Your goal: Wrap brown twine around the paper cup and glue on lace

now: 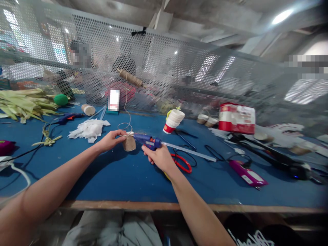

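My left hand pinches the rim of a small cup wrapped in jute twine, held just above the blue table. A strand of twine runs up from the cup to a twine spool mounted on the mesh screen. My right hand is closed round the grip of a blue hot glue gun. Its nozzle points left at the wrapped cup, and a clear glue stick sticks out behind it.
Red-handled scissors lie right of my right hand. A stack of paper cups, a red and white box, a second glue gun, white cloth, green leaves and a pink tool lie about. People sit behind the perforated screen.
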`<state>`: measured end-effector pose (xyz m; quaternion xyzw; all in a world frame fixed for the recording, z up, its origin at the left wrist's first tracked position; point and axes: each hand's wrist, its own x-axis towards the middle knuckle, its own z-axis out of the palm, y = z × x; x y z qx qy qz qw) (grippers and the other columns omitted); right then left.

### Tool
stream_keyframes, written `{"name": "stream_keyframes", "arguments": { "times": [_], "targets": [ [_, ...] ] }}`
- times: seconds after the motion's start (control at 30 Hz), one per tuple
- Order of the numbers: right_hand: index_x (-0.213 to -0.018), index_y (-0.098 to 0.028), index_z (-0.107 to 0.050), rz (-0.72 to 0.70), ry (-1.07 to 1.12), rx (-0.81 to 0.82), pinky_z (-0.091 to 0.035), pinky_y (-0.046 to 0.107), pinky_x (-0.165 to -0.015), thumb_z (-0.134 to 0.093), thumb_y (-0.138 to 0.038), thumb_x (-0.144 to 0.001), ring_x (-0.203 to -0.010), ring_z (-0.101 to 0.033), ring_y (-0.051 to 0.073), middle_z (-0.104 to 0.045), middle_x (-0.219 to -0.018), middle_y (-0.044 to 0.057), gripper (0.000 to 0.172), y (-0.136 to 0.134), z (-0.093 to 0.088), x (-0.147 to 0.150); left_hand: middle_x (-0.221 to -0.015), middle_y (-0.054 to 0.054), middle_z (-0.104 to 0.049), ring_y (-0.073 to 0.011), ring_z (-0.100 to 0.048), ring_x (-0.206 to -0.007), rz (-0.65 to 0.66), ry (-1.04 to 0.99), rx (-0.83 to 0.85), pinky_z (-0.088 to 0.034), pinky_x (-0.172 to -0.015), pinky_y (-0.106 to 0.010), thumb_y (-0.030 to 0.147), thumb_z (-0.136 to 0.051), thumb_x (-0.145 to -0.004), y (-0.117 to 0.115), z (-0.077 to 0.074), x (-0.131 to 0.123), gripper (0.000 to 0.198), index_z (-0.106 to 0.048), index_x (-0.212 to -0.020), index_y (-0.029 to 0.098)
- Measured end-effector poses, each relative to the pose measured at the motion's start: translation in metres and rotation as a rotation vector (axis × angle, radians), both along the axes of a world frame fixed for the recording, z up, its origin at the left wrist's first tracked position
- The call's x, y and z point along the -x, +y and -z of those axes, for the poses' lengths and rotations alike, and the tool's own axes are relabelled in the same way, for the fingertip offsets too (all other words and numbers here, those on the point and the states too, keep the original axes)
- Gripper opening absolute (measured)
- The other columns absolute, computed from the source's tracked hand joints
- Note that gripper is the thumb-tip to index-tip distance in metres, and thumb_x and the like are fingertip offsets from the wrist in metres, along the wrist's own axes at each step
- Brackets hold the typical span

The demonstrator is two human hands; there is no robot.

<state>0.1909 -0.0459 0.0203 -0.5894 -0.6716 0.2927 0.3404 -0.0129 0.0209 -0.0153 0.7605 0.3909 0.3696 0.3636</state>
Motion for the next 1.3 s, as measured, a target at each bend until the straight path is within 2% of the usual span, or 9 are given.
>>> {"name": "stream_keyframes", "arguments": {
  "times": [0.23, 0.37, 0.47, 0.7, 1.13, 1.3],
  "targets": [
    [-0.053, -0.017, -0.051, 0.048, -0.171, -0.061, -0.04, 0.021, -0.041, -0.05, -0.037, -0.071, -0.034, -0.048, 0.01, -0.048, -0.037, -0.002, 0.027, -0.004, 0.0, 0.006, -0.096, -0.006, -0.061, -0.018, -0.052, -0.095, -0.036, 0.005, -0.027, -0.039, -0.082, -0.028, 0.038, -0.045, -0.075, 0.0, 0.001, -0.001, 0.027, -0.055, -0.086, 0.015],
    [-0.054, -0.018, -0.052, 0.052, -0.172, -0.12, -0.04, 0.021, -0.041, -0.052, -0.037, -0.069, -0.036, -0.05, 0.011, -0.048, -0.036, -0.003, 0.025, -0.005, 0.001, 0.008, -0.095, -0.006, -0.061, -0.018, -0.052, -0.095, -0.041, 0.01, -0.032, -0.039, -0.083, -0.029, 0.036, -0.045, -0.075, -0.001, 0.001, -0.002, 0.025, -0.055, -0.083, 0.015],
    [-0.055, -0.017, -0.053, 0.054, -0.16, -0.091, -0.04, 0.021, -0.04, -0.051, -0.037, -0.07, -0.035, -0.049, 0.011, -0.048, -0.036, -0.002, 0.026, -0.003, 0.001, 0.005, -0.095, -0.007, -0.061, -0.0178, -0.052, -0.095, -0.03, 0.016, -0.023, -0.039, -0.084, -0.029, 0.036, -0.045, -0.075, 0.0, 0.0, -0.001, 0.024, -0.054, -0.083, 0.015],
    [-0.054, -0.015, -0.054, 0.058, -0.026, -0.03, -0.038, 0.021, -0.035, -0.051, -0.038, -0.069, -0.03, -0.044, 0.009, -0.047, -0.036, -0.002, 0.028, 0.005, 0.001, -0.005, -0.1, -0.008, -0.06, -0.0189, -0.05, -0.102, 0.004, 0.025, -0.027, -0.035, -0.09, -0.03, 0.036, -0.045, -0.075, -0.001, -0.003, 0.001, 0.023, -0.053, -0.082, 0.015],
    [-0.049, -0.015, -0.052, 0.042, 0.056, 0.016, -0.038, 0.02, -0.034, -0.053, -0.036, -0.068, -0.029, -0.041, 0.007, -0.045, -0.034, -0.003, 0.028, 0.014, 0.004, -0.008, -0.103, -0.009, -0.059, -0.0193, -0.049, -0.105, 0.021, -0.005, -0.007, -0.034, -0.092, -0.033, 0.037, -0.046, -0.075, -0.001, -0.003, 0.001, 0.023, -0.051, -0.08, 0.015],
    [-0.054, -0.015, -0.051, 0.04, 0.255, 0.079, -0.031, 0.019, -0.032, -0.059, -0.03, -0.064, -0.03, -0.039, 0.006, -0.044, -0.035, -0.005, 0.02, 0.025, 0.005, -0.019, -0.103, -0.01, -0.059, -0.0193, -0.048, -0.106, 0.014, -0.002, -0.024, -0.033, -0.093, -0.033, 0.036, -0.045, -0.076, -0.001, -0.003, 0.002, 0.022, -0.05, -0.08, 0.015]
  ]
}}
